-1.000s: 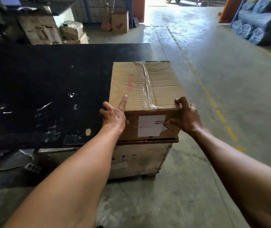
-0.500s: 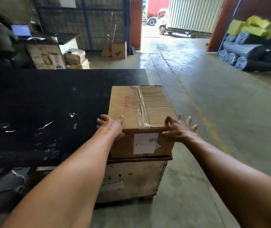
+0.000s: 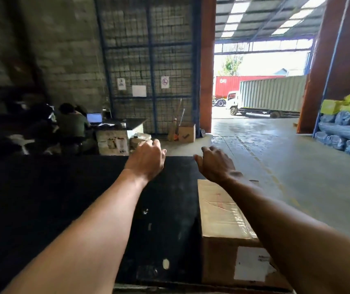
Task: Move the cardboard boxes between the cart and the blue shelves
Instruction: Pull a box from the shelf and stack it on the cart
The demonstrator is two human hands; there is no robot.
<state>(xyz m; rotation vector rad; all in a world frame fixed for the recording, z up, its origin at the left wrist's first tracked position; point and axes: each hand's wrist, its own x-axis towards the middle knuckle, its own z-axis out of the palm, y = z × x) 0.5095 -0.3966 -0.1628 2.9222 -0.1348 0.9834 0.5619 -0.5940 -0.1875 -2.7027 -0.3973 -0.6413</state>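
A taped cardboard box (image 3: 220, 217) with a white label on its near face sits at the right end of a black-topped platform (image 3: 63, 209). My left hand (image 3: 147, 159) is raised above the black top, left of the box, fingers loosely curled and holding nothing. My right hand (image 3: 215, 164) hovers over the box's far end, fingers apart, with no contact on the cardboard. My right forearm crosses over the box's right side and hides part of it.
A person sits at a desk with a laptop (image 3: 94, 118) at the back left. A small cardboard box (image 3: 187, 133) stands by the blue wire partition (image 3: 148, 60). Wrapped rolls (image 3: 344, 132) lie at the right. Bare concrete floor leads to an open doorway with trucks outside.
Both hands have let go of the box and lifted up and forward. The view has tilted upward, so the box now sits low and right in the frame.
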